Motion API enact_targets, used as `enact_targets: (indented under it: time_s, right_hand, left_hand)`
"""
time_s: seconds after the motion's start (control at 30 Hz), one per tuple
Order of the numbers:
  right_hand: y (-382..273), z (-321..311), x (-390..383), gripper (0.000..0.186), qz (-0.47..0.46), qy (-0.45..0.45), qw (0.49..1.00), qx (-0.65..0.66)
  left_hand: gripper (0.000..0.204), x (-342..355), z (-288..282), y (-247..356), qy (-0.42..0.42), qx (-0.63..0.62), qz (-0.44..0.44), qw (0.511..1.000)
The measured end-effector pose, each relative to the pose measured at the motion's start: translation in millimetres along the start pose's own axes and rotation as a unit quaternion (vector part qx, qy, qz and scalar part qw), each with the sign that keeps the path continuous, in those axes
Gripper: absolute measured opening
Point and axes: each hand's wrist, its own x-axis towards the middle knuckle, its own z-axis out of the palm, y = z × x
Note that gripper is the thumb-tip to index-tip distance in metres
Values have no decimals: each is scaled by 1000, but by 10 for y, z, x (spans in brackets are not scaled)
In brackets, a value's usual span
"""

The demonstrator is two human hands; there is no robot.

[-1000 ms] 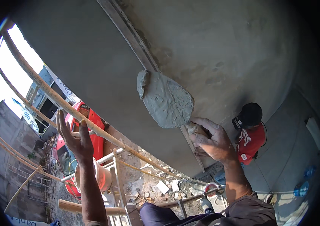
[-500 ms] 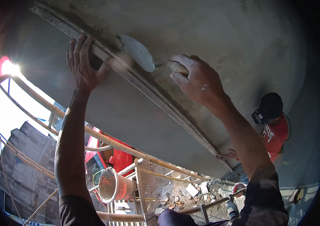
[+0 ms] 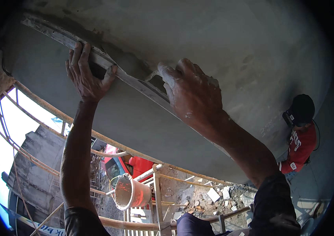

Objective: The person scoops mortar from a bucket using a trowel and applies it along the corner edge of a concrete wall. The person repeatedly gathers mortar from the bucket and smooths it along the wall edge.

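A long, narrow straightedge lies slantwise against the grey plastered wall, running from upper left down to the right. Near its upper part, my left hand presses it to the wall, fingertips over the upper edge and thumb along the lower side. My right hand is wrapped around the handle of a trowel. The trowel's blade, dark in shade, lies along the straightedge's upper edge, just right of my left fingers. Most of the handle is hidden in my fist. My right forearm covers the straightedge's lower end.
At right, a person in a red shirt and black cap stands by the wall. A mortar-smeared bucket is below, beside scaffold rails. Rubble and a red vehicle appear farther down.
My right hand has moved left and brought the trowel blade down to the straightedge. My left hand keeps its hold. The other person now appears farther right, the view having shifted.
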Motion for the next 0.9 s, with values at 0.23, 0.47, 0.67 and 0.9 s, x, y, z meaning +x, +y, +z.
enact_targets:
  time_s: [0.23, 0.47, 0.67, 0.9]
  right_hand:
    - [171, -256, -385, 35, 6, -10, 996, 87]
    - [363, -16, 43, 32, 79, 9, 991, 110]
    - [2, -34, 325, 26, 37, -27, 997, 65]
    - [-250, -183, 476, 19, 8, -36, 999, 26]
  left_hand:
    - [99, -25, 19, -33, -7, -14, -1, 1000]
    - [95, 21, -33, 47, -12, 14, -10, 1000]
    - [96, 6, -50, 49, -23, 17, -22, 999]
    - [100, -37, 24, -9, -22, -4, -35, 999]
